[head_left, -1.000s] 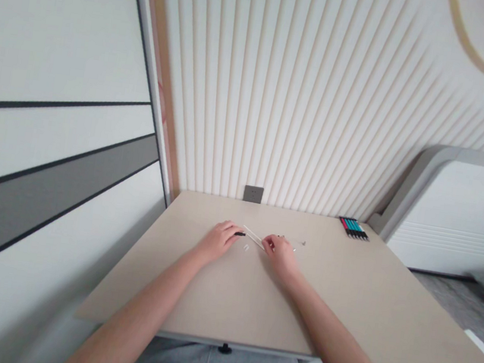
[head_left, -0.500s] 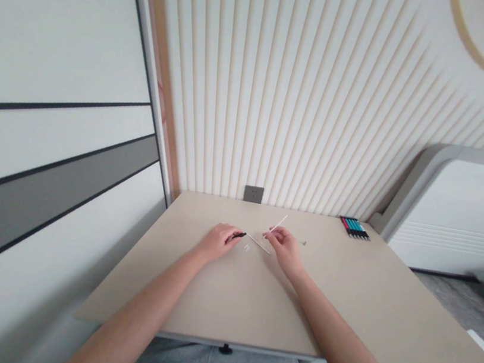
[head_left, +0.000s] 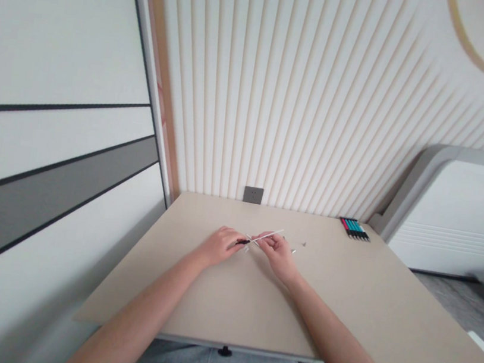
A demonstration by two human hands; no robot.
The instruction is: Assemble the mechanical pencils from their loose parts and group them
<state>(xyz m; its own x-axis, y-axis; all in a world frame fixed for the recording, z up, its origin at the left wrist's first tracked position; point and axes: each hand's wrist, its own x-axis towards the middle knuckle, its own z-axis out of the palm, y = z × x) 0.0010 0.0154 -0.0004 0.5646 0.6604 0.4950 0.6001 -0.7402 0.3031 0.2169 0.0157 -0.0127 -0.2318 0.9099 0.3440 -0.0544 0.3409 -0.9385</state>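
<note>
Near the middle of the beige table, my left hand [head_left: 220, 244] pinches a small black piece [head_left: 242, 242] that points right. My right hand [head_left: 276, 252], close beside it, holds a thin white stick [head_left: 269, 234] that slants up to the right. The stick's lower end meets or overlaps the tip of the black piece; whether they touch is too small to tell. Another thin light rod runs partly behind my right fingers. Small clear bits [head_left: 247, 249] lie on the table just below the black piece.
The beige table [head_left: 242, 308] reaches the ribbed wall, which has a dark socket [head_left: 253, 195]. A row of teal, red and black pens [head_left: 355, 229] lies at the back right. A tiny metallic item [head_left: 304, 244] rests right of my right hand.
My hands have come closer together. The white stick has tilted lower and its lower end has moved left to the black piece, which has shifted slightly right and down.
</note>
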